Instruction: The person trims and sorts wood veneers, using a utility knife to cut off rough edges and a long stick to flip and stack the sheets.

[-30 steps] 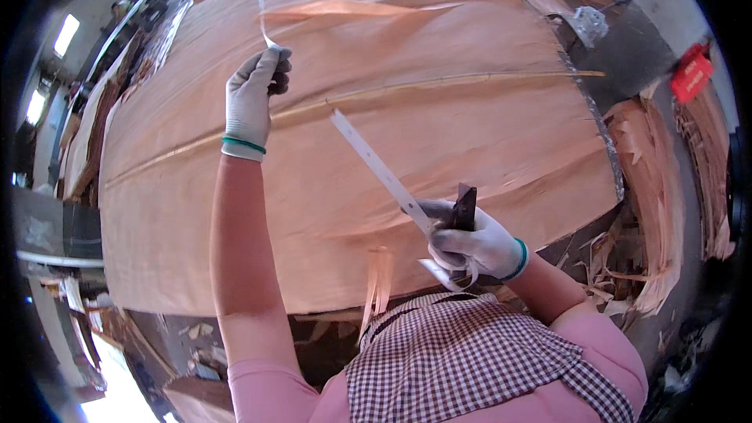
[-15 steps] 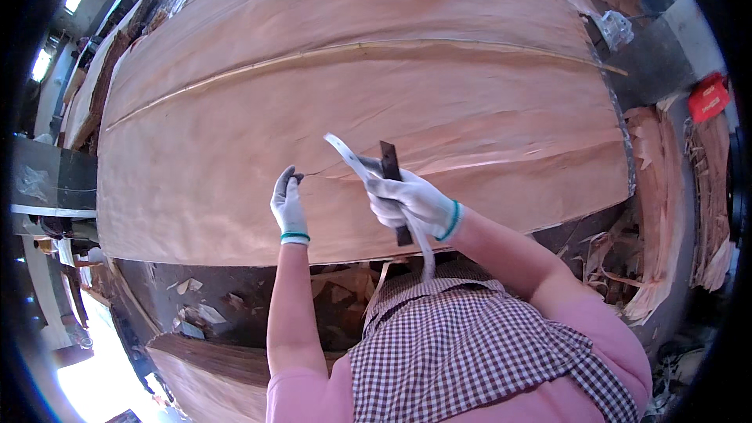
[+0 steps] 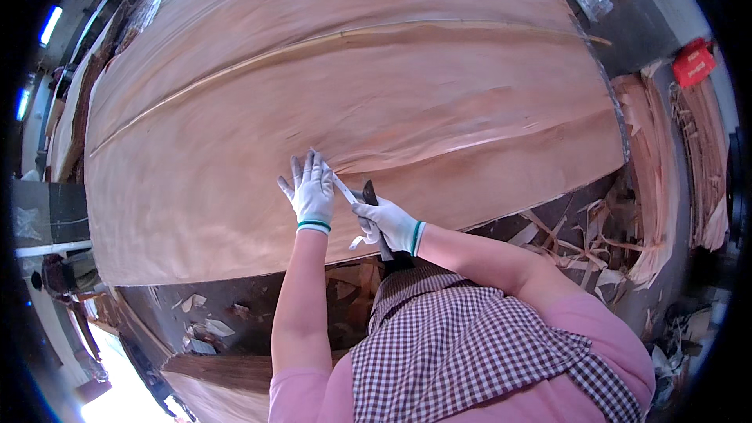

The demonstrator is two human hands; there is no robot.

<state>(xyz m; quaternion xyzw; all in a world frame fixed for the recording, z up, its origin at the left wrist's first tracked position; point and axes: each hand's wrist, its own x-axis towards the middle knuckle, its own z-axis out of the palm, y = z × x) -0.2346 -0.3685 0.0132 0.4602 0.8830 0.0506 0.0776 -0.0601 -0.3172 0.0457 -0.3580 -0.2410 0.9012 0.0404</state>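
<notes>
A wide sheet of reddish-brown wood veneer (image 3: pixel 196 211) lies before me, with ripples running across its right half. My left hand (image 3: pixel 312 194), in a white glove with greyish fingertips, rests on the sheet with its fingers spread. Beside its fingertips, a strip of white tape (image 3: pixel 341 186) runs down to my right hand (image 3: pixel 392 223), also gloved. That hand is closed around the tape and a dark flat blade (image 3: pixel 369 192), which points upward from the fist. A short loose tail of tape hangs below the fingers. The blade's lower part is partly hidden by my hand.
A long thin pale stick (image 3: pixel 258 62) lies across the sheet. Stacked veneer (image 3: pixel 646 157) and torn scraps (image 3: pixel 587 247) are at the right, near a red bag (image 3: pixel 693 63). Clear crumpled plastic (image 3: pixel 593 1) sits at the far right corner. More stacked veneer (image 3: pixel 227 372) stands at the lower left.
My left hand has gone from a pinch on a thin dark strand to spread fingers on the sheet. My right hand has lowered with blade and tape, bringing the tape's end beside my left fingers.
</notes>
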